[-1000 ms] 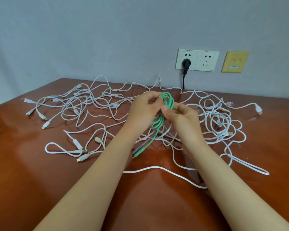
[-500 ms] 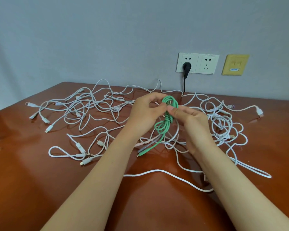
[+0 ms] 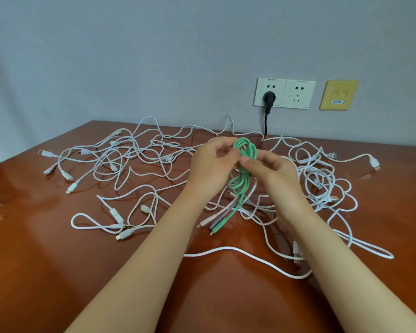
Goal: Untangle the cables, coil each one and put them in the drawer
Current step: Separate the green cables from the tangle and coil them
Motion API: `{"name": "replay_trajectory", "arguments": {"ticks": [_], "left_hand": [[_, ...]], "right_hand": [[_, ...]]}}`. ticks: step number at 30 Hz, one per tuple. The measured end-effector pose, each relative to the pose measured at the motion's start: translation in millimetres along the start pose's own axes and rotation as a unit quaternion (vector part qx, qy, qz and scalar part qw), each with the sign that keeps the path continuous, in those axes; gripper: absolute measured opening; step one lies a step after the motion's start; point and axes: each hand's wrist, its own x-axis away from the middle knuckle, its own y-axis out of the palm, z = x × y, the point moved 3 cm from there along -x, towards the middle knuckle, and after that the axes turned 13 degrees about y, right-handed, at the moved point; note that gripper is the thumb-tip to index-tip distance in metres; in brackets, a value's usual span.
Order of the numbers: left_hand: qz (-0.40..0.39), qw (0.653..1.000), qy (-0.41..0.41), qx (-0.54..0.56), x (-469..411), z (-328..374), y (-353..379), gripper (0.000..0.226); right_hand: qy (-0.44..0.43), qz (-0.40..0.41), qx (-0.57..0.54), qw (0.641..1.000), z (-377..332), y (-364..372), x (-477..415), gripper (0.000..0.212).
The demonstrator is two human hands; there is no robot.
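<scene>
left hand (image 3: 210,164): pinches green cable (image 3: 244,162) coil | right hand (image 3: 273,171): pinches same coil | cable: held above table (image 3: 46,248), tail hanging into white cables (image 3: 120,162)

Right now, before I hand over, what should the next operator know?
Left hand: fingers pinch the green cable near the top of its coil.
Right hand: fingers pinch the same coil.
Green cable: held above the table, tail hanging down.
White cables: tangled across the table.
Done: green cable mostly coiled.
Left: finish it, untangle and coil the white cables, stow all; drawer not in view.
</scene>
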Motion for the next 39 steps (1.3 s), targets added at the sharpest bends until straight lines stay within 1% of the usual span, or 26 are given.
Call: {"name": "replay_trajectory", "arguments": {"ticks": [2,6,10,14,17,19,20,23,26,27,29,33,35,37,39], "left_hand": [[0.015,1.000,-0.003,0.003,-1.3,-0.7,-1.8,0.027],[-0.003,1.000,0.015,-0.004,-0.5,3.0,0.4,0.025],[0.008,0.999,0.038,-0.021,1.0,2.9,3.9,0.022],[-0.016,0.999,-0.015,0.045,2.2,0.7,10.1,0.019],[-0.044,0.999,-0.020,0.019,4.4,-1.4,16.5,0.019],[-0.053,0.998,-0.026,0.005,5.7,-3.0,18.8,0.019],[-0.056,0.998,-0.035,0.006,5.9,-4.5,18.8,0.017],[-0.057,0.997,-0.052,-0.001,6.6,-7.1,15.9,0.007],[-0.041,0.998,-0.042,-0.017,5.9,-9.9,11.8,0.006],[-0.035,0.999,-0.040,-0.013,5.1,-10.8,11.2,0.007],[-0.027,0.999,-0.040,0.003,3.5,-11.4,10.6,0.012],[-0.012,0.998,-0.050,0.030,1.8,-10.6,10.4,0.017],[-0.009,0.998,-0.053,0.039,1.5,-11.6,10.3,0.027],[-0.008,0.997,-0.061,0.042,1.5,-11.9,9.6,0.039],[-0.008,0.998,-0.057,0.033,1.8,-11.1,8.9,0.044]], "right_hand": [[-0.007,0.005,0.008,1.000,0.2,2.3,0.1,0.011],[-0.022,0.054,0.006,0.998,-1.6,-0.5,0.6,0.006],[-0.038,0.071,0.004,0.997,-2.1,-1.9,-1.4,0.003],[-0.027,0.079,-0.005,0.997,1.0,-3.6,-3.6,0.006],[-0.024,0.086,0.003,0.996,5.5,-6.6,-6.4,0.008],[-0.034,0.095,0.033,0.994,8.4,-6.9,-8.6,0.003],[-0.044,0.098,0.060,0.992,8.9,-6.4,-9.2,0.006],[-0.062,0.060,0.134,0.987,11.5,-2.5,-10.5,0.013],[-0.093,0.039,0.228,0.969,12.7,1.5,-8.4,0.030],[-0.104,0.043,0.238,0.965,12.3,2.4,-7.9,0.032],[-0.109,0.057,0.215,0.969,10.5,1.6,-8.3,0.030],[-0.078,0.059,0.137,0.986,8.0,-0.9,-10.0,0.022],[-0.067,0.065,0.117,0.989,8.3,-1.9,-10.7,0.019],[-0.071,0.092,0.116,0.986,7.7,-4.9,-10.6,0.022],[-0.085,0.121,0.146,0.978,5.8,-7.8,-9.0,0.026]]}}
